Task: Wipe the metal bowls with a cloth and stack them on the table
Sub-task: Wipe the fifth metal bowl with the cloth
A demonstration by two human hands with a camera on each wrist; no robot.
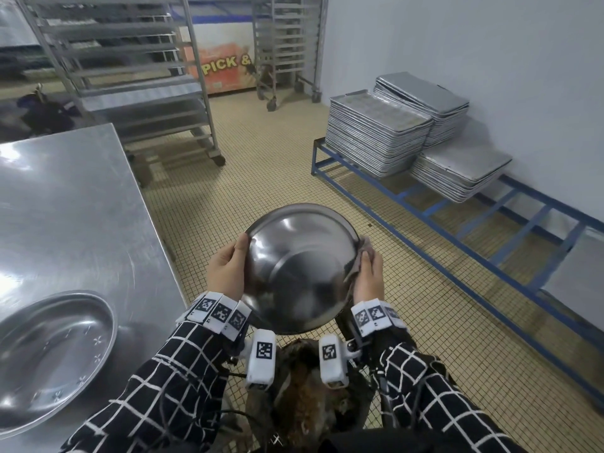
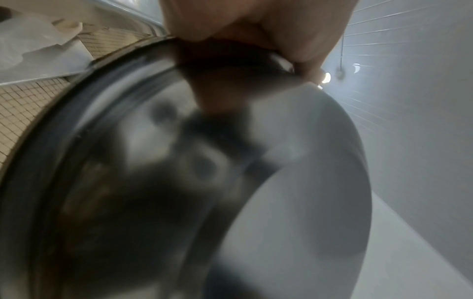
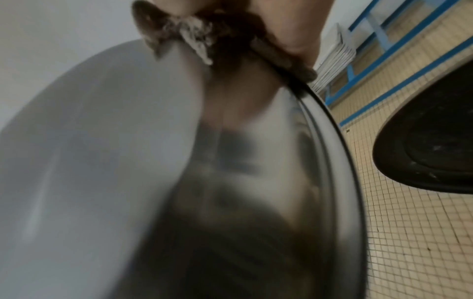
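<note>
Between the two hands, a metal bowl [image 1: 299, 269] was held tilted above the tiled floor [image 1: 261, 165]. Left hand [image 1: 225, 271] gripped its rim; right hand [image 1: 369, 277] pinched a cloth [image 1: 361, 256] against the opposite rim. Farther left, a second bowl [image 1: 49, 358] lay on the steel table [image 1: 72, 197]. Beyond, tray stacks [image 1: 379, 138] sat on a blue frame [image 1: 457, 223].
</note>
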